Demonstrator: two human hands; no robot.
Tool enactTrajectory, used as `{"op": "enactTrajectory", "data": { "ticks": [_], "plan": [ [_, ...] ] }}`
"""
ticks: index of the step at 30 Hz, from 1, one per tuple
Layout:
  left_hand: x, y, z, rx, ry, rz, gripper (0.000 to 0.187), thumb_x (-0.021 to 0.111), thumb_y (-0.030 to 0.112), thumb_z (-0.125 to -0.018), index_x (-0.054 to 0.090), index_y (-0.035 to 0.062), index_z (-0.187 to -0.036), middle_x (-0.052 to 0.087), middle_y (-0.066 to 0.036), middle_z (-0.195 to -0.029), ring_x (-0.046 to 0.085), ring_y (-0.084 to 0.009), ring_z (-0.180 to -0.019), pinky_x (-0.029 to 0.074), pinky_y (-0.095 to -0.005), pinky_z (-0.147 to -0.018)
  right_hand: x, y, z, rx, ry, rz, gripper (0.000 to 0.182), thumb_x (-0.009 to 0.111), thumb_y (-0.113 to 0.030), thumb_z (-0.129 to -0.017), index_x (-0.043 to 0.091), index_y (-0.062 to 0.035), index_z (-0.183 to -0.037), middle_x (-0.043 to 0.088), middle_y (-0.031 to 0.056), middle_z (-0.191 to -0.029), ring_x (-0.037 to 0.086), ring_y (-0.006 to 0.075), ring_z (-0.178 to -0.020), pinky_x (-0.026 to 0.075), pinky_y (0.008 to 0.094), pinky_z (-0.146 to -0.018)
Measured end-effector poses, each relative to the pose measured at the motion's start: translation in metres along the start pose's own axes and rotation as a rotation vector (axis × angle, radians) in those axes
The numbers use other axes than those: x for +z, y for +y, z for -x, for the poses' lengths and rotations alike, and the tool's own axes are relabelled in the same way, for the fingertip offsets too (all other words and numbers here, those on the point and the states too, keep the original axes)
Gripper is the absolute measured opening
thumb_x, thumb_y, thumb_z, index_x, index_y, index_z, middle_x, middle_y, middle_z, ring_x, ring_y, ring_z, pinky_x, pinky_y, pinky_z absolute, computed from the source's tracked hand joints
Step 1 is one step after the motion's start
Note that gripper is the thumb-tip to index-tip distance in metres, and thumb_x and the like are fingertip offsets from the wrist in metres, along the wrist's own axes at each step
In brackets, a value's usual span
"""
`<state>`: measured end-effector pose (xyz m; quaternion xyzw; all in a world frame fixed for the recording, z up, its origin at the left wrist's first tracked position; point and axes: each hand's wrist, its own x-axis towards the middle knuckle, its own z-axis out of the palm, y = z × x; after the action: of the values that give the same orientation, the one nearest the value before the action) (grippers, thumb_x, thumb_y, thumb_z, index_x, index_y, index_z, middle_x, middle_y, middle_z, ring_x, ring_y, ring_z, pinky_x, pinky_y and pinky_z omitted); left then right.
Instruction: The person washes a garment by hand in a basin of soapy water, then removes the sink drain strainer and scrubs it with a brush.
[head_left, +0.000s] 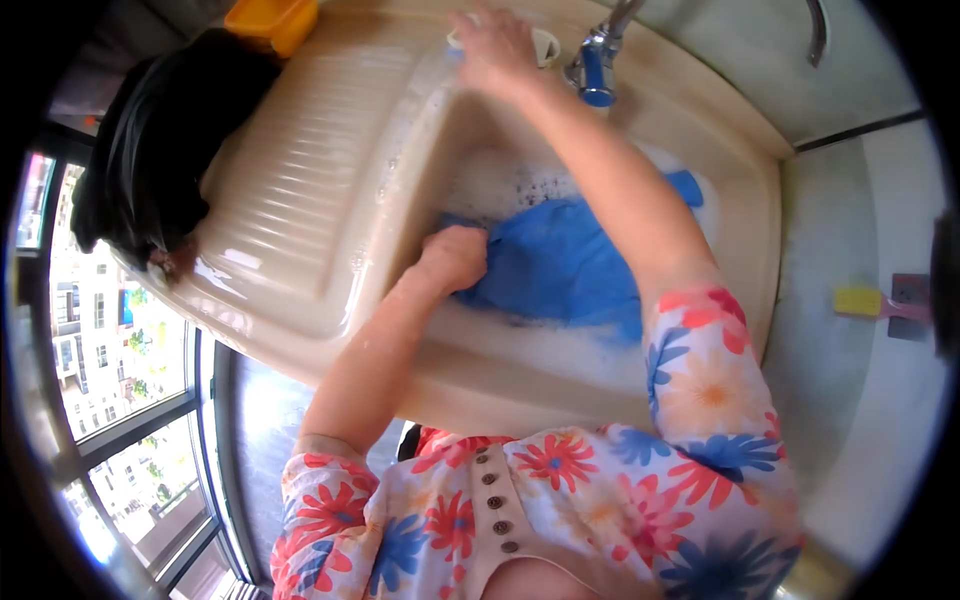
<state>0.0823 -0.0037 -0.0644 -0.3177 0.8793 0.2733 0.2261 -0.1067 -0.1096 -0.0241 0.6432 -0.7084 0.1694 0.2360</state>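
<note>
A blue garment (560, 260) lies partly sunk in the foamy water of the beige sink basin (735, 235). My left hand (455, 258) is closed in a fist on the garment's left edge, near the basin's inner wall. At the back rim, my right hand (497, 55) reaches over a small pale oval dish (546, 47), right beside the tap. Its fingers point away from me and are slightly blurred; whether they grip anything on the dish is hidden.
Left of the basin is a ribbed washboard surface (310, 170) with wet suds. Dark cloth (165, 135) hangs over its left edge, near a yellow container (272, 22). The metal tap (597, 70) overhangs the basin's back. A yellow-headed brush (858, 301) is at the right wall.
</note>
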Motion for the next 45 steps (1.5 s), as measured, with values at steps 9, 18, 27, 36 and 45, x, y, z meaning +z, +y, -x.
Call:
{"op": "enactTrajectory", "data": {
  "ticks": [9, 18, 27, 36, 45],
  "plan": [
    [0.009, -0.011, -0.012, 0.047, 0.123, 0.037, 0.027, 0.04, 0.007, -0.076, 0.059, 0.0052, -0.095, 0.06, -0.02, -0.088, 0.058, -0.0323, -0.087, 0.044, -0.0408, -0.08, -0.042, -0.013, 0.003, 0.133, -0.251, -0.271, 0.054, 0.057, -0.021, -0.074, 0.039, -0.011, -0.124, 0.048, 0.0194, -0.111, 0.048, 0.0339, -0.101, 0.041, 0.0425, -0.083],
    [0.048, -0.005, -0.032, -0.224, 0.033, 1.41, 0.022, 0.049, 0.011, -0.08, 0.058, -0.0062, -0.09, 0.06, -0.013, -0.087, 0.059, -0.0234, -0.079, 0.048, -0.0353, -0.071, -0.077, -0.061, 0.236, 0.478, -0.317, -0.638, 0.064, 0.06, -0.022, -0.075, 0.03, -0.0113, -0.131, 0.048, 0.0207, -0.102, 0.053, 0.0377, -0.084, 0.045, 0.0425, -0.071],
    [0.004, -0.007, 0.044, -0.141, -0.014, 1.558, 0.025, 0.048, 0.012, -0.083, 0.053, -0.006, -0.1, 0.06, -0.011, -0.089, 0.059, -0.0204, -0.079, 0.049, -0.0328, -0.07, -0.057, 0.131, 0.302, 0.842, -0.835, -0.023, 0.053, 0.052, -0.023, -0.078, 0.035, -0.0141, -0.127, 0.051, 0.0193, -0.103, 0.055, 0.0328, -0.088, 0.045, 0.0406, -0.081],
    [0.012, -0.011, 0.049, -0.18, 0.024, 1.588, 0.029, 0.047, 0.012, -0.085, 0.05, -0.0081, -0.106, 0.059, -0.015, -0.092, 0.06, -0.0217, -0.079, 0.051, -0.0326, -0.072, -0.06, -0.068, 0.273, 0.419, -0.588, -0.481, 0.06, 0.056, -0.022, -0.075, 0.031, -0.0179, -0.129, 0.043, 0.0254, -0.109, 0.05, 0.0397, -0.096, 0.042, 0.0443, -0.081],
    [-0.004, -0.019, 0.052, -0.077, 0.064, 1.694, 0.029, 0.048, 0.012, -0.085, 0.051, -0.0077, -0.106, 0.059, -0.015, -0.094, 0.06, -0.0224, -0.081, 0.05, -0.0315, -0.072, -0.121, 0.056, 0.249, 1.003, -0.53, -0.24, 0.052, 0.054, -0.027, -0.079, 0.037, -0.0105, -0.125, 0.047, 0.0236, -0.11, 0.05, 0.037, -0.097, 0.042, 0.0419, -0.083]
  ]
}}
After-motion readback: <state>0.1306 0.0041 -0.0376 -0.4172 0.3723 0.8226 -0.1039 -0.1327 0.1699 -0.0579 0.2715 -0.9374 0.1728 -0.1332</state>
